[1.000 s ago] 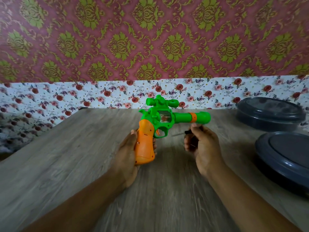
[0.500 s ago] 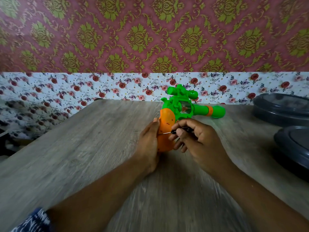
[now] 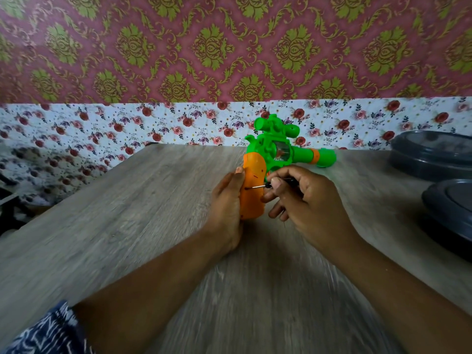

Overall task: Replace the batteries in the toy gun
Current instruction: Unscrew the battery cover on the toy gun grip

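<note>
The toy gun [image 3: 278, 159] is green plastic with an orange handle, an orange ring near the muzzle, a stubby green scope on top and a clear window in its middle. It stands upright, handle down toward the counter [image 3: 127, 226], barrel pointing right. A small screwdriver [image 3: 265, 185] with a thin metal shaft and dark handle lies roughly level, its tip touching the orange handle's side.

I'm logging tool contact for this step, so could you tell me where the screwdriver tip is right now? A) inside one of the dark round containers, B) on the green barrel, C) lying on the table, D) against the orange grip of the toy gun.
D: the right hand holds the screwdriver with its tip at the orange grip of the toy gun, which the left hand steadies.
</note>
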The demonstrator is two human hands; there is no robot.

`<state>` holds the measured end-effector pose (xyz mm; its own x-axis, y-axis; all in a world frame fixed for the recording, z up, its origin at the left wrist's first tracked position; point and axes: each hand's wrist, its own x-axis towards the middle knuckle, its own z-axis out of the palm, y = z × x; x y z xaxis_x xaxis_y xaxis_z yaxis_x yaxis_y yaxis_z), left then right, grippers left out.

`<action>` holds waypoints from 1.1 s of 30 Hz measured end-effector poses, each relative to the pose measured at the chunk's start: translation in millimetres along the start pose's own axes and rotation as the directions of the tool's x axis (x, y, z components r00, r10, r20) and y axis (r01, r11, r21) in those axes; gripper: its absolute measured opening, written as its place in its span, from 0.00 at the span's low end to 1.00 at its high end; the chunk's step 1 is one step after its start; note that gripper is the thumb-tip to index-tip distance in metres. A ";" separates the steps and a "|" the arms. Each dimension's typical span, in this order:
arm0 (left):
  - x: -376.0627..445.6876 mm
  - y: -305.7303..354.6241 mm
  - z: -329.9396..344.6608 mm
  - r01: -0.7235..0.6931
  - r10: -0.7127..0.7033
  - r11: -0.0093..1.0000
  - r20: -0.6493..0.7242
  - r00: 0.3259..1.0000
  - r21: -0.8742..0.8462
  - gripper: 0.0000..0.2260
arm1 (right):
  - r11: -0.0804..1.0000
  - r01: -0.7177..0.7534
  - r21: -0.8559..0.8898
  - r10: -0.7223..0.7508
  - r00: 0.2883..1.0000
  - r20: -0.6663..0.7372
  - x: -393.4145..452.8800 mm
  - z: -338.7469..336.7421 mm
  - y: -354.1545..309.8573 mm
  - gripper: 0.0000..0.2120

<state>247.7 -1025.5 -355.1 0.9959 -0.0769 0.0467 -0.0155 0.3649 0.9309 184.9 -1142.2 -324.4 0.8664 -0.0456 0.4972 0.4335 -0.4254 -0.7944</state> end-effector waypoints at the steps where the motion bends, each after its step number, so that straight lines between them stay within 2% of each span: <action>1: 0.1 -0.4 0.1 -0.009 0.009 1.000 0.001 1.000 -0.006 0.24 | 0.999 -0.001 -0.036 0.001 1.000 0.004 -0.3 -0.1 -1.2 0.08; 4: 1.5 -1.7 -1.6 -0.009 0.009 1.000 0.004 1.000 -0.025 0.20 | 0.990 -0.031 -0.139 0.034 0.999 0.020 -1.5 0.2 -4.4 0.13; 7: 3.5 -2.8 -3.4 0.032 -0.032 0.999 0.025 0.999 -0.027 0.20 | 0.985 -0.094 -0.146 0.097 0.995 0.020 -0.8 0.5 -4.3 0.15; 13: 1.8 -2.3 -3.5 0.039 -0.038 0.999 0.069 0.997 -0.003 0.18 | 0.989 -0.146 -0.014 0.146 0.989 0.015 1.4 -2.4 -8.7 0.09; 18: -0.8 -0.3 -2.4 -0.009 0.008 1.000 0.014 1.000 0.018 0.15 | 0.942 -0.239 0.237 0.230 0.971 0.063 1.9 -3.5 -15.9 0.06; 21: -2.7 0.5 -1.1 -0.016 0.015 1.000 0.013 1.000 0.021 0.15 | 0.927 -0.239 0.288 0.234 0.971 0.052 1.0 -3.9 -17.7 0.04; 25: -2.0 -0.1 -0.2 -0.035 0.035 0.999 0.023 0.999 0.014 0.16 | 0.963 -0.183 0.200 0.183 0.983 0.016 -0.1 -1.8 -16.2 0.06; 29: -2.0 0.5 1.7 -0.041 0.041 0.999 0.030 0.999 -0.009 0.14 | 0.999 -0.048 -0.014 0.048 0.999 -0.001 0.6 0.5 -12.7 0.03; 33: 0.1 -1.9 -0.2 -0.074 0.074 0.997 0.014 0.997 0.014 0.09 | 0.973 0.089 -0.212 -0.078 0.995 0.058 0.9 -1.8 -9.9 0.06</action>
<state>247.8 -1026.0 -357.0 0.9908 -0.0622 0.1205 -0.0907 0.3567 0.9298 180.9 -1139.6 -315.5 0.8428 0.0401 0.5367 0.4463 -0.6095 -0.6553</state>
